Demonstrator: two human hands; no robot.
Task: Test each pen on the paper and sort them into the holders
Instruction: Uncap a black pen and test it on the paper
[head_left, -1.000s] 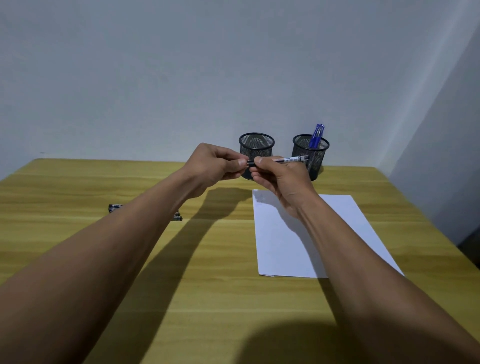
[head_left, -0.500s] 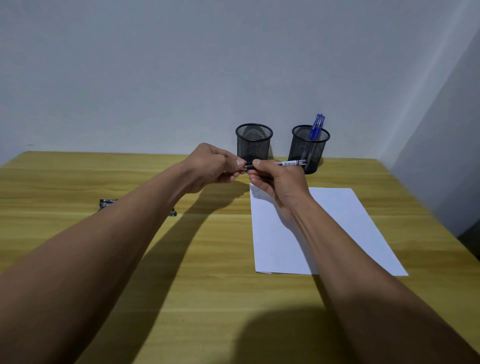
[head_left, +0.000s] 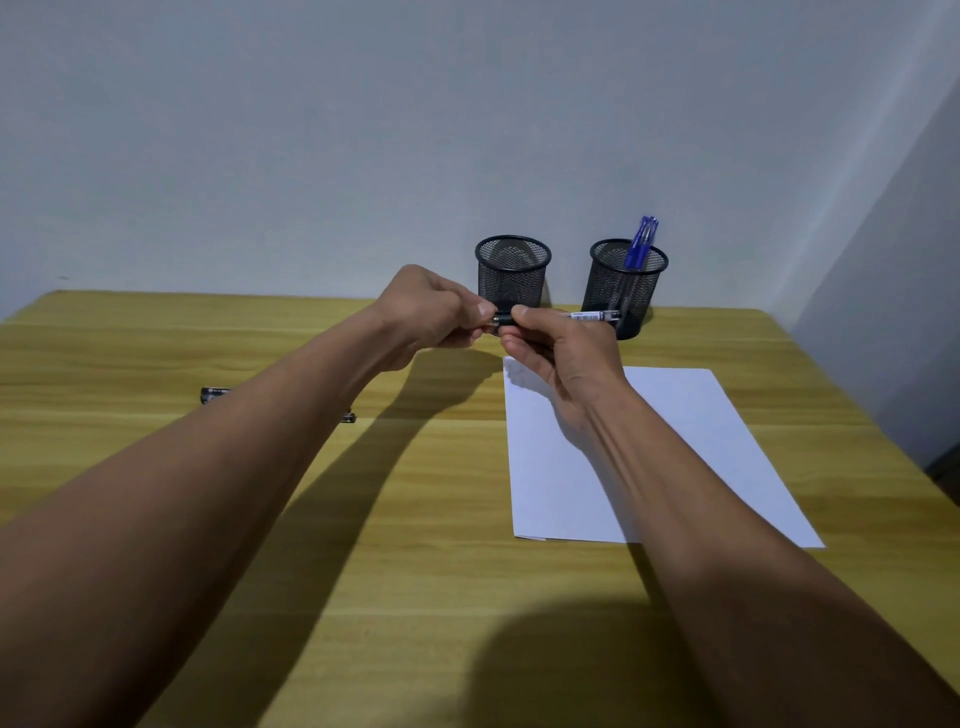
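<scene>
We see both hands raised over the wooden table (head_left: 415, 545), meeting mid-frame. The left hand (head_left: 431, 312) is curled, thumb and fingertips pinching the dark end of the black pen (head_left: 592, 315). The right hand (head_left: 563, 358) pinches the barrel just beside it, thumb on top. The black pen is level in the air, its free end pointing to 3 o'clock and crossing in front of the right mesh holder (head_left: 626, 291). From the hands, the left mesh holder (head_left: 512, 275) is at 12 o'clock and the right mesh holder at 1 o'clock, with blue pens (head_left: 641, 241) standing tilted in it. The white paper (head_left: 701, 441) lies flat at 4 o'clock, below the right wrist. At 8 o'clock, dark pen ends (head_left: 213, 395) show either side of the left forearm; we cannot tell whether one pen or two.
</scene>
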